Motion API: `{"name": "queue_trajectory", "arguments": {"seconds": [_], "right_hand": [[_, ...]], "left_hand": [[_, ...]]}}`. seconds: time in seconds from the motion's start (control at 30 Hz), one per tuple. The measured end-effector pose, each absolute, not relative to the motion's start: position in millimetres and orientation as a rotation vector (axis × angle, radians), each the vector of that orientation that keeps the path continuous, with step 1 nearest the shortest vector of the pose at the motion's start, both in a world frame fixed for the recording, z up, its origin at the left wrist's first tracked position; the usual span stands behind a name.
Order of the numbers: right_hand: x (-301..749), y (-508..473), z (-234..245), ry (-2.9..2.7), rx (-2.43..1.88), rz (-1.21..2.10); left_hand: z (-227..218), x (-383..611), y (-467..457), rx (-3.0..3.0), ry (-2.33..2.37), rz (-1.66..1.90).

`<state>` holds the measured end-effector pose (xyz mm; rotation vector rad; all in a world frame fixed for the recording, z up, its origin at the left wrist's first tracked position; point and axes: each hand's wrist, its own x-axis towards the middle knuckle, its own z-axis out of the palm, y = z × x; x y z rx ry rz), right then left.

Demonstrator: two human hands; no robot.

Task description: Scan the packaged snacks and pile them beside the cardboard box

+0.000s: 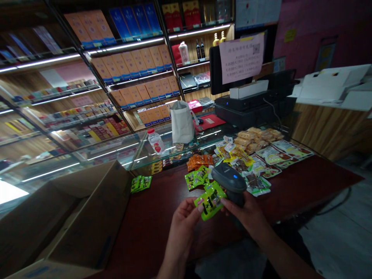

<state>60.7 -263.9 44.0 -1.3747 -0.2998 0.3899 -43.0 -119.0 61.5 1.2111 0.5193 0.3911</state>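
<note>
My left hand (pixel 184 219) pinches the left edge of a green snack packet (pixel 210 202) between thumb and fingers. In my right hand (pixel 250 213) is a dark barcode scanner (pixel 229 178) with a blue light on its top; the thumb also rests against the packet's right edge. Just beyond lie more green packets (pixel 197 178) in a loose pile. Behind them is a heap of orange packets (pixel 200 161). A separate little stack of green packets (pixel 141 183) lies to the left, near the carton.
An open cardboard carton (pixel 95 209) fills the left. Yellow packets (pixel 232 151), clear bags of brown food (pixel 255 182) and wrapped pastries (pixel 252 139) spread along the right. A bottle (pixel 156 142) and white bag (pixel 181 122) stand on the glass counter, near a monitor (pixel 215 71).
</note>
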Motion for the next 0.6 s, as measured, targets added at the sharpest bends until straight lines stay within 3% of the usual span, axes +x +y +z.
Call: {"name": "queue_trajectory", "arguments": {"seconds": [0.13,0.37,0.6], "right_hand": [[63.0,-267.8,46.7,-0.312,-1.368,0.383],[63.5,-289.2,48.7,-0.472,-1.465,0.492],[49.2,-289.4,57.4,-0.624,-1.580,0.597]], "left_hand": [[56.4,-39.9,-110.7,1.183,0.561,0.445],[72.6,-39.0,-72.2,1.316,0.678,0.849],[78.1,-39.3,-57.0,1.474,0.717,0.911]]}}
